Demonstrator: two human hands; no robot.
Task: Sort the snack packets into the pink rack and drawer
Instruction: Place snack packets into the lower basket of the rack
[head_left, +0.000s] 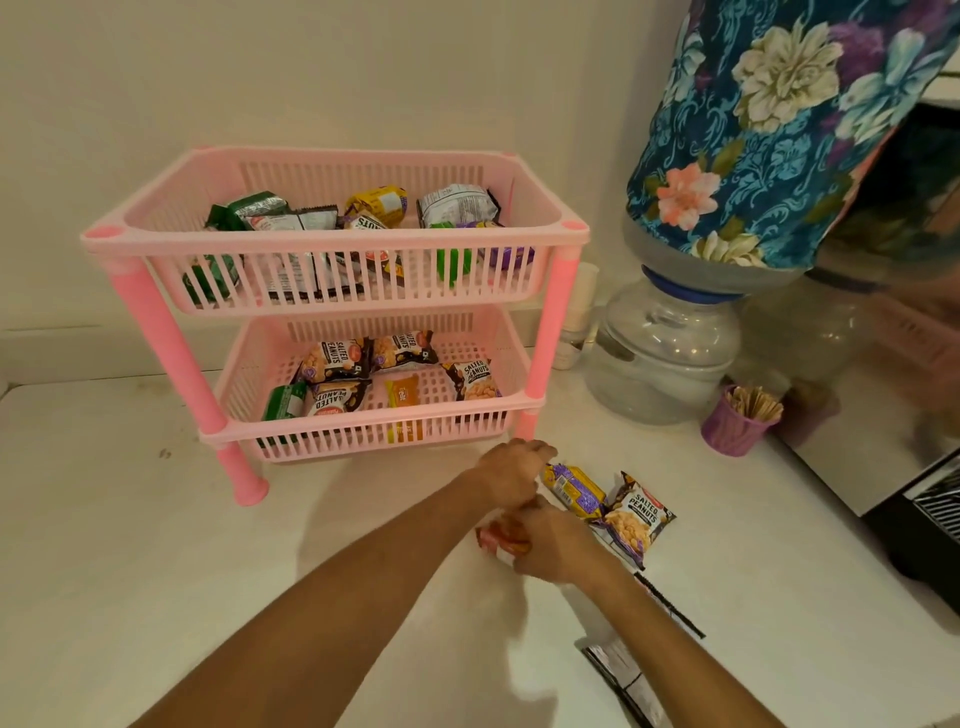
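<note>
The pink two-tier rack (332, 236) stands on the white counter, with several packets in its top basket and several salted-peanut packets (337, 361) in its bottom basket. In front of the rack my left hand (511, 470) reaches down over loose packets, its fingers curled at a yellow-purple packet (574, 488). My right hand (556, 543) grips a red-orange packet (501, 538). A salted-peanuts packet (641, 514) lies just right of both hands. Black-and-white packets (631, 680) lie near my right forearm.
A water jug (670, 338) under a floral cover (779, 130) stands right of the rack. A purple cup of sticks (737, 418) is beside it. A black appliance (924, 519) sits at the right edge. A small white bottle (576, 317) stands behind the rack's leg.
</note>
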